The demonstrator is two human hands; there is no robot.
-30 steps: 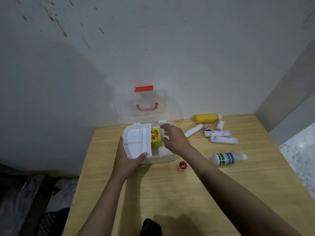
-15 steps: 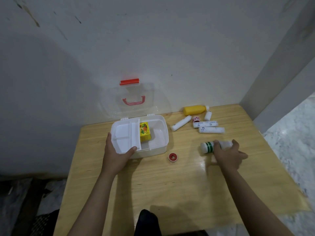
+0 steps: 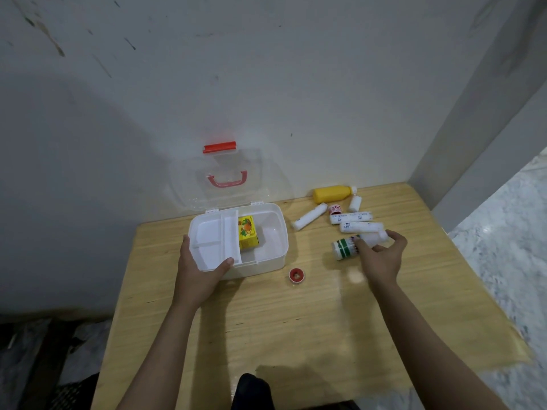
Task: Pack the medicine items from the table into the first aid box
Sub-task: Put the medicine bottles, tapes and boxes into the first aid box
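The white first aid box point(image 3: 273, 232) stands open on the wooden table point(image 3: 296, 321), its clear lid point(image 3: 228, 179) leaning against the wall. A yellow carton point(image 3: 248, 236) lies inside beside a white divider tray point(image 3: 213, 241). My left hand point(image 3: 196, 273) grips the box's front left corner. My right hand point(image 3: 381, 255) is closed around a white bottle with a green label point(image 3: 343, 247), lifted slightly off the table. Right of the box lie a yellow bottle point(image 3: 331, 194), white tubes point(image 3: 352, 216) and a small red-capped jar point(image 3: 335, 209). A red tape roll point(image 3: 297, 275) sits in front of the box.
The wall point(image 3: 266, 84) rises directly behind the table. A grey pillar point(image 3: 488, 113) stands at the back right corner. The table's right edge drops to a marble floor point(image 3: 509, 247). Dark clutter lies on the floor at the left.
My right hand left the box, reached right to the green-labelled bottle, closed on it and raised it. My left hand stayed on the box.
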